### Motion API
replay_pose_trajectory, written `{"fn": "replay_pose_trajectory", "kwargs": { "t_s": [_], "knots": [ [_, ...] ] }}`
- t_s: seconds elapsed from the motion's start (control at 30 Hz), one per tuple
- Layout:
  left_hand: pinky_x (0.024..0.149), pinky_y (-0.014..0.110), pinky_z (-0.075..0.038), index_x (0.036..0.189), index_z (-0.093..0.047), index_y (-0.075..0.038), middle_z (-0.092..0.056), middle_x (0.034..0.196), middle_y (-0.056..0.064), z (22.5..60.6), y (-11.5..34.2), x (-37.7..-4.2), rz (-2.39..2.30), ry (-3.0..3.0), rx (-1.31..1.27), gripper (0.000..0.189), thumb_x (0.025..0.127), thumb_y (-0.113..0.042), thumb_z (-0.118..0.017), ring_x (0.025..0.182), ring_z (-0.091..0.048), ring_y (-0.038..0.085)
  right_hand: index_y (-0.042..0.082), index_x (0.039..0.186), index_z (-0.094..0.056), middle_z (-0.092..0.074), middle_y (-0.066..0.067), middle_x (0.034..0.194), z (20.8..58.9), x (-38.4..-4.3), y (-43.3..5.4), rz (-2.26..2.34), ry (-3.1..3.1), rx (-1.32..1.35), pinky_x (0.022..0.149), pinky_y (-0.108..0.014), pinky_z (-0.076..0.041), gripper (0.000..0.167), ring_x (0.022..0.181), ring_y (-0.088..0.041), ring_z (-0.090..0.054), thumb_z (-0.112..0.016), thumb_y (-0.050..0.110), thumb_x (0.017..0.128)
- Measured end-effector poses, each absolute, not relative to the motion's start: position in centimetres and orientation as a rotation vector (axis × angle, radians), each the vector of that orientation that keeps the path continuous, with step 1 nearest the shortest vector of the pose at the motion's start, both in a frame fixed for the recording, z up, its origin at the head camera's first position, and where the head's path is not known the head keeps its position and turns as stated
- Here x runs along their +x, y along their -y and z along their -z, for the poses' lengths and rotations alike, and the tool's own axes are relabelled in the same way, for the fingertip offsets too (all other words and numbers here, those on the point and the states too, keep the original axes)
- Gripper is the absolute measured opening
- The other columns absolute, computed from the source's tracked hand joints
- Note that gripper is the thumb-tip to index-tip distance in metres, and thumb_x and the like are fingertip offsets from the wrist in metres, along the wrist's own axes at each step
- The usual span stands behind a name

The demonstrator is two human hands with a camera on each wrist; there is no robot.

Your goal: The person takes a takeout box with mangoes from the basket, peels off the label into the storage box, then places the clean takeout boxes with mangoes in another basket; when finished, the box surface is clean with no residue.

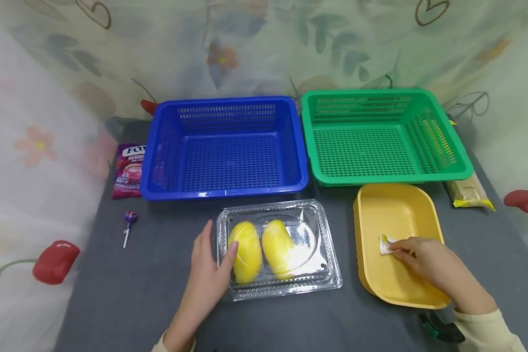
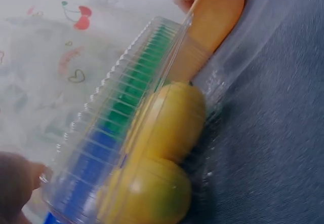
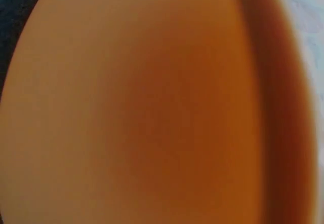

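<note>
Two yellow mangoes (image 1: pixel 246 252) lie inside a clear plastic clamshell container (image 1: pixel 314 261), its lid down over them. My left hand (image 1: pixel 207 274) rests at the container's left side, fingers extended and thumb touching the lid. From the left wrist, the mangoes (image 2: pixel 172 122) show through the clear wall, blurred. Over the yellow tub (image 1: pixel 396 200), my right hand (image 1: pixel 427 256) pinches a small white packet (image 1: pixel 385 244) with a yellow mark between thumb and fingertips. The packet's far part is hidden by the fingers. Only the orange-looking tub wall (image 3: pixel 177 107) fills the right wrist view.
Behind stand a blue basket (image 1: pixel 224 194) and a green basket (image 1: pixel 391 178), side by side. At the left are a purple candy bag (image 1: pixel 128 171) and a lollipop (image 1: pixel 130 220). A yellow-edged packet (image 1: pixel 468 190) lies right of the green basket. A dark strap (image 1: pixel 442 330) is near my right sleeve.
</note>
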State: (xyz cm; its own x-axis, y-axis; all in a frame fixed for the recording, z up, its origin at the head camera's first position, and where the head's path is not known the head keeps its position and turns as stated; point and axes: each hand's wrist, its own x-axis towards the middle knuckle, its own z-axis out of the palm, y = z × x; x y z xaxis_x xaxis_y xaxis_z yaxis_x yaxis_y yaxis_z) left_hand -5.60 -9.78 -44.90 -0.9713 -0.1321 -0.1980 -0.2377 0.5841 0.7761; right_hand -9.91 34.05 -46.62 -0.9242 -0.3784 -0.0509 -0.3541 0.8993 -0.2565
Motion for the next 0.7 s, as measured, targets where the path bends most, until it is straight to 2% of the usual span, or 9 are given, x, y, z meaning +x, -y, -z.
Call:
{"fn": "replay_pose_trajectory", "kwargs": {
  "t_s": [0.17,0.23,0.33,0.43,0.53,0.57,0.63,0.7],
  "knots": [
    [0.104,0.061,-0.032,0.152,-0.017,-0.008,-0.031,0.148,0.018,45.9,9.9,-6.0,-1.512,-2.481,-0.429,0.075,0.097,-0.048,-0.048,0.134,-0.034,0.036,0.014,0.1,-0.074,-0.06,0.013,0.074,45.8,-10.2,-34.0,0.402,-2.847,-0.576,0.057,-0.023,-0.044,0.017,0.064,0.001,-0.047,-0.073,0.021,0.084],
    [0.104,0.061,-0.031,0.152,-0.018,-0.008,-0.032,0.147,0.019,46.2,9.9,-6.1,-1.562,-2.434,-0.434,0.072,0.098,-0.045,-0.048,0.133,-0.033,0.037,0.015,0.104,-0.072,-0.06,0.013,0.076,44.6,-10.6,-34.0,0.408,-2.811,-0.576,0.057,-0.023,-0.043,0.019,0.065,0.001,-0.047,-0.069,0.024,0.088],
    [0.105,0.061,-0.029,0.151,-0.018,-0.006,-0.031,0.148,0.022,46.4,9.9,-6.1,-1.599,-2.399,-0.425,0.071,0.098,-0.043,-0.047,0.133,-0.033,0.04,0.013,0.11,-0.07,-0.066,0.006,0.087,42.1,-11.8,-34.5,0.395,-2.844,-0.539,0.057,-0.024,-0.044,0.023,0.07,-0.003,-0.051,-0.063,0.027,0.093],
    [0.106,0.062,-0.028,0.151,-0.018,-0.003,-0.029,0.149,0.025,46.6,9.9,-6.0,-1.597,-2.381,-0.422,0.073,0.099,-0.046,-0.045,0.133,-0.032,0.042,0.009,0.114,-0.068,-0.069,-0.004,0.097,40.0,-13.5,-35.5,0.412,-2.997,-0.472,0.06,-0.032,-0.046,0.028,0.075,-0.014,-0.057,-0.059,0.028,0.096],
    [0.107,0.061,-0.028,0.151,-0.018,-0.003,-0.027,0.15,0.025,46.8,9.9,-5.9,-1.608,-2.361,-0.428,0.073,0.099,-0.047,-0.044,0.134,-0.031,0.044,0.001,0.13,-0.056,-0.06,-0.022,0.115,38.7,-15.8,-37.0,0.489,-3.157,-0.318,0.074,-0.052,-0.046,0.045,0.094,-0.036,-0.055,-0.055,0.033,0.098],
    [0.107,0.061,-0.027,0.151,-0.018,-0.004,-0.027,0.15,0.025,46.9,9.9,-5.9,-1.619,-2.353,-0.434,0.072,0.099,-0.047,-0.044,0.135,-0.031,0.043,-0.001,0.136,-0.049,-0.054,-0.028,0.122,38.5,-16.7,-37.6,0.522,-3.192,-0.258,0.081,-0.059,-0.042,0.053,0.103,-0.044,-0.05,-0.053,0.036,0.098],
    [0.107,0.061,-0.027,0.151,-0.019,-0.006,-0.028,0.151,0.023,47.0,9.9,-5.8,-1.653,-2.337,-0.443,0.071,0.098,-0.047,-0.045,0.135,-0.031,0.042,-0.003,0.148,-0.026,-0.034,-0.038,0.137,38.5,-18.6,-38.9,0.536,-3.202,-0.126,0.094,-0.069,-0.027,0.072,0.122,-0.055,-0.031,-0.046,0.045,0.099],
    [0.106,0.061,-0.029,0.151,-0.019,-0.009,-0.029,0.15,0.021,47.1,9.9,-5.7,-1.689,-2.325,-0.449,0.071,0.098,-0.048,-0.047,0.134,-0.032,0.041,-0.004,0.151,-0.009,-0.015,-0.042,0.145,38.8,-20.4,-40.0,0.5,-3.17,-0.051,0.102,-0.072,-0.013,0.083,0.131,-0.06,-0.013,-0.04,0.052,0.098]
  ]
}}
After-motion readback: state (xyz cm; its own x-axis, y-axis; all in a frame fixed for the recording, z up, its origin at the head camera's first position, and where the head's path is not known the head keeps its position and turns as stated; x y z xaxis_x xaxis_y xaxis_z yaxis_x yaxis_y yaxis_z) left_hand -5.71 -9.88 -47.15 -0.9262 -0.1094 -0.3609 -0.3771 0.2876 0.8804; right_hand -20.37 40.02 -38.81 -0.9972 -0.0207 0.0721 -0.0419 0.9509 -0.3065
